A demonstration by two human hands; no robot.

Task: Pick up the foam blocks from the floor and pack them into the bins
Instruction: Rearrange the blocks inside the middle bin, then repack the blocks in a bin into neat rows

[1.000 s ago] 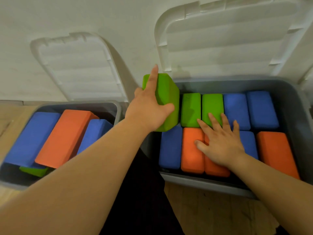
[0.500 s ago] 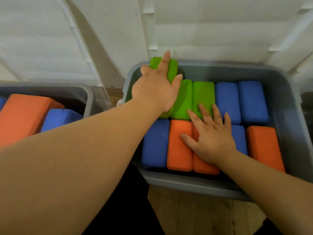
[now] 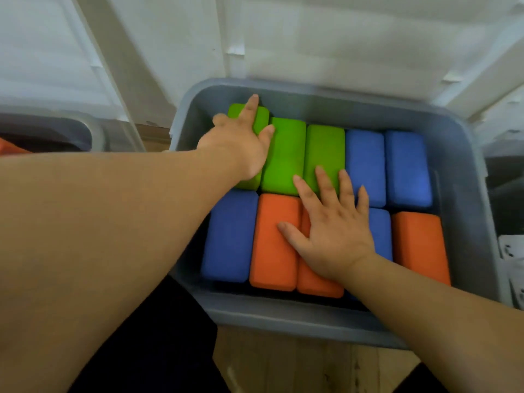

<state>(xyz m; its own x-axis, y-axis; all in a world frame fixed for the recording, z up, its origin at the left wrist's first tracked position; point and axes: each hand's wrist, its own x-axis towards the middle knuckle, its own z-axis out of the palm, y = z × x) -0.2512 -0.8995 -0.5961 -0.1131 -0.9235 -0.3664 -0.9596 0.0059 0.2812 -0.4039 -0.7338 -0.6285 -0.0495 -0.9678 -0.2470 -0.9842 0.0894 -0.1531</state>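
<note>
One grey bin (image 3: 283, 317) holds ten blocks in a snug layer, so packing here looks nearly done. A green block (image 3: 262, 119) sits in its far left corner under the left hand's (image 3: 238, 148) straight fingers. The right hand (image 3: 331, 234) lies flat, fingers spread, on the near orange blocks (image 3: 272, 251).
</note>
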